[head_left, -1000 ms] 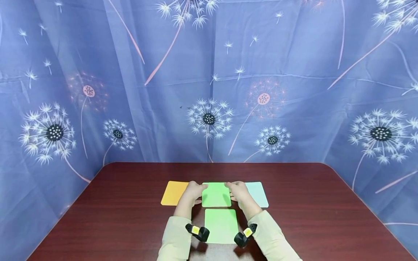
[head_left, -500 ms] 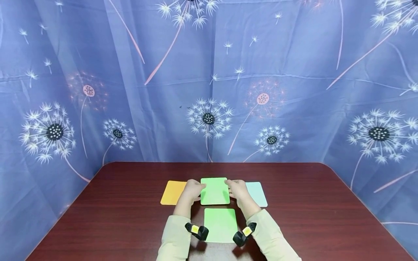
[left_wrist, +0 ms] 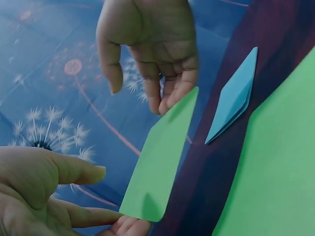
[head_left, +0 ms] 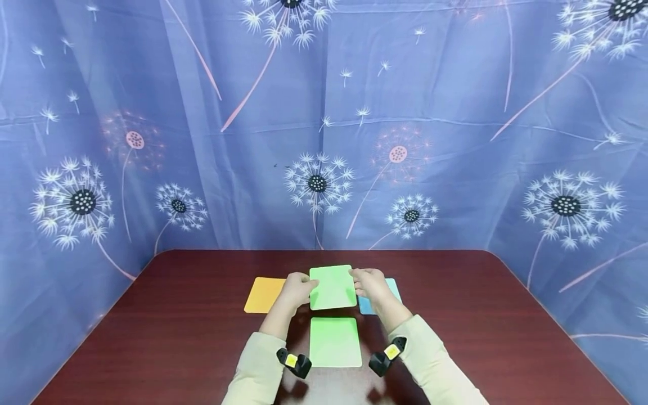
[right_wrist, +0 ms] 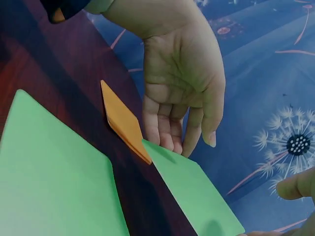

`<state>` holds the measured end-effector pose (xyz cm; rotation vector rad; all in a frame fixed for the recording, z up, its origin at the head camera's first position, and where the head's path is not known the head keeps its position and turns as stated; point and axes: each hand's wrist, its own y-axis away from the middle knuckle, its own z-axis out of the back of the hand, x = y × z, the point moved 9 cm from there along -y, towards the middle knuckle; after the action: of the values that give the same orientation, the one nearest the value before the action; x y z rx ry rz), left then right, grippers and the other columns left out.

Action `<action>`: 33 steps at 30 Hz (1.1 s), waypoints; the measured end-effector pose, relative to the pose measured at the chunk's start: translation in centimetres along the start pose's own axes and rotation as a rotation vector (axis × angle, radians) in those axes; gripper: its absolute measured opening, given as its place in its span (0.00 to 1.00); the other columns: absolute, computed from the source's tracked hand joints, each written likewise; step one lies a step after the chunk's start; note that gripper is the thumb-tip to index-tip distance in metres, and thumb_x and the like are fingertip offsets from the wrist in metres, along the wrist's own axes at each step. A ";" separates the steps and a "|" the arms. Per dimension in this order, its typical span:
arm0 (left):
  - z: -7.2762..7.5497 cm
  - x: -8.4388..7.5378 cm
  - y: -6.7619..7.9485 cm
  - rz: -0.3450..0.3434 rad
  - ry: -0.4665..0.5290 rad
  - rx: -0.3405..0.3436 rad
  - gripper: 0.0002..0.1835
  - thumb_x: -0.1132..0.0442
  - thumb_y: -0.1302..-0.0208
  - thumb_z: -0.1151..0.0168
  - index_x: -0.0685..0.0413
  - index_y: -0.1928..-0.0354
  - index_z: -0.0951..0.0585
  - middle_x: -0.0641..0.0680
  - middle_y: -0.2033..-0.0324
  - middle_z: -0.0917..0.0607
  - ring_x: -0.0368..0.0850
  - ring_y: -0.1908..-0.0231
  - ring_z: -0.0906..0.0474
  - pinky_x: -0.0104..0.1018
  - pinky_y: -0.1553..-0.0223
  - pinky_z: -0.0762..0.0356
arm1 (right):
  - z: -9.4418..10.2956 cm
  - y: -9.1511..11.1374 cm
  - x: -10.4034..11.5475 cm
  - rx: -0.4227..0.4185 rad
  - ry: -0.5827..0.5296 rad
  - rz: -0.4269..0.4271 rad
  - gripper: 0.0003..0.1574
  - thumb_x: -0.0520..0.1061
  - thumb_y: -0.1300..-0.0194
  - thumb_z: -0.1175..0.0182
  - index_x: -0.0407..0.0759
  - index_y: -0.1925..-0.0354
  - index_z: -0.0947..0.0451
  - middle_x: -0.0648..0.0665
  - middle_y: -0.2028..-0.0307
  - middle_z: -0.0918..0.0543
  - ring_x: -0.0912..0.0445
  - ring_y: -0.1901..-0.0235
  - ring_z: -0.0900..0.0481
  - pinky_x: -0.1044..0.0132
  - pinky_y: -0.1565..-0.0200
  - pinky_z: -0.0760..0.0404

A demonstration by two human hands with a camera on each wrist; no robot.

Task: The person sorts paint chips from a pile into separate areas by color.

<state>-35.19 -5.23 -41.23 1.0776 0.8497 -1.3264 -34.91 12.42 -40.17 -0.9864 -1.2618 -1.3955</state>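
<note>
Both hands hold a green square card (head_left: 332,287) with rounded corners, raised and tilted above the table. My left hand (head_left: 296,289) has its left edge and my right hand (head_left: 372,284) its right edge. In the left wrist view, the left fingers (left_wrist: 130,226) are bent under the card's near end while the thumb stands above it. The right fingertips are at the card's far end. A second green card (head_left: 335,343) lies flat, nearer the body. To the left lies an orange card (head_left: 264,295), partly behind the left hand; a blue one (head_left: 367,306) is partly hidden by the right hand.
The dark red wooden table (head_left: 167,320) extends to both sides of the cards. A blue curtain (head_left: 243,185) with dandelion prints hangs behind its far edge. Each wrist wears a black strap camera with a yellow tag.
The upper green card has risen off the table and tilted, with both hands moving up with it. The view has shifted slightly; more blue shows beside the right hand.
</note>
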 end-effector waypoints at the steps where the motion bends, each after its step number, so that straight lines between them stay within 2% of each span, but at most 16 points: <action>1: 0.0 -0.1 0.2 -0.004 0.009 0.009 0.15 0.65 0.31 0.47 0.76 0.55 0.28 0.71 0.45 0.30 0.66 0.41 0.32 0.53 0.48 0.23 | 0.1 0.2 0.0 0.005 0.001 -0.003 0.33 0.44 0.28 0.52 0.21 0.36 0.42 0.23 0.40 0.34 0.34 0.39 0.33 0.48 0.38 0.31; 2: -0.1 -0.2 0.4 -0.002 0.019 0.022 0.20 0.64 0.31 0.48 0.78 0.48 0.30 0.73 0.42 0.32 0.67 0.40 0.33 0.53 0.48 0.24 | 0.1 0.5 0.1 0.013 0.002 -0.004 0.33 0.44 0.28 0.52 0.22 0.36 0.42 0.23 0.40 0.34 0.35 0.39 0.33 0.47 0.38 0.32; 3: -0.1 -0.3 0.6 0.001 0.026 0.037 0.20 0.64 0.30 0.48 0.78 0.47 0.31 0.73 0.42 0.32 0.67 0.40 0.33 0.53 0.47 0.24 | 0.1 0.7 0.1 0.020 -0.002 -0.003 0.33 0.44 0.29 0.53 0.22 0.36 0.42 0.23 0.39 0.34 0.34 0.39 0.34 0.47 0.37 0.32; 4: -0.1 -0.4 0.8 0.001 0.029 0.051 0.25 0.64 0.30 0.48 0.78 0.40 0.35 0.73 0.38 0.35 0.68 0.38 0.36 0.53 0.46 0.25 | 0.2 0.9 0.2 0.024 -0.002 -0.001 0.33 0.44 0.29 0.53 0.21 0.36 0.42 0.23 0.39 0.34 0.34 0.39 0.34 0.47 0.37 0.32; 6: 0.0 -0.4 1.2 0.017 0.048 0.075 0.25 0.63 0.30 0.47 0.78 0.40 0.35 0.73 0.39 0.34 0.67 0.39 0.34 0.51 0.46 0.24 | 0.2 1.3 0.2 0.028 -0.007 0.003 0.33 0.44 0.29 0.53 0.21 0.37 0.41 0.23 0.39 0.34 0.34 0.39 0.34 0.47 0.38 0.32; 7: 0.0 -0.4 1.4 0.026 0.054 0.085 0.28 0.62 0.31 0.47 0.77 0.37 0.37 0.73 0.38 0.35 0.68 0.39 0.34 0.51 0.47 0.24 | 0.2 1.5 0.1 0.034 -0.010 0.002 0.33 0.44 0.29 0.53 0.20 0.37 0.41 0.23 0.39 0.34 0.34 0.39 0.34 0.47 0.38 0.32; 12: 0.3 -0.2 2.9 0.067 0.061 0.113 0.27 0.61 0.31 0.46 0.77 0.40 0.34 0.70 0.41 0.30 0.64 0.44 0.29 0.47 0.49 0.21 | -0.2 2.7 -0.6 0.074 -0.018 -0.016 0.32 0.43 0.29 0.54 0.19 0.37 0.42 0.22 0.40 0.34 0.34 0.40 0.32 0.48 0.39 0.31; 18: -0.6 0.8 4.5 0.061 0.035 0.151 0.27 0.60 0.33 0.44 0.78 0.42 0.33 0.69 0.45 0.28 0.60 0.49 0.27 0.45 0.51 0.20 | 0.0 4.1 -1.6 0.061 -0.017 -0.014 0.30 0.42 0.30 0.53 0.18 0.41 0.38 0.24 0.46 0.29 0.38 0.48 0.25 0.50 0.43 0.26; 23: -1.2 2.4 5.3 0.096 0.039 0.154 0.25 0.62 0.33 0.45 0.78 0.43 0.32 0.69 0.47 0.27 0.59 0.50 0.26 0.47 0.51 0.21 | -0.2 5.2 -2.5 0.071 -0.038 -0.023 0.27 0.41 0.32 0.51 0.17 0.45 0.35 0.28 0.53 0.25 0.47 0.57 0.21 0.53 0.47 0.22; 26: -1.3 2.6 5.8 0.104 0.044 0.152 0.25 0.63 0.33 0.45 0.79 0.43 0.33 0.69 0.47 0.27 0.60 0.50 0.26 0.47 0.52 0.20 | -0.4 5.6 -3.0 0.075 -0.048 -0.026 0.26 0.41 0.33 0.50 0.17 0.47 0.34 0.31 0.57 0.23 0.50 0.61 0.21 0.55 0.50 0.21; 33: -1.8 2.8 6.6 0.105 0.044 0.178 0.24 0.64 0.33 0.46 0.80 0.45 0.32 0.68 0.50 0.26 0.56 0.53 0.27 0.45 0.54 0.19 | -0.3 6.3 -4.3 0.071 -0.017 -0.044 0.26 0.41 0.34 0.50 0.18 0.48 0.33 0.31 0.57 0.24 0.49 0.61 0.22 0.56 0.53 0.20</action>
<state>-28.23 -4.89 -43.65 1.2777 0.7067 -1.3125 -27.92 12.81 -43.08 -0.9282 -1.3439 -1.3694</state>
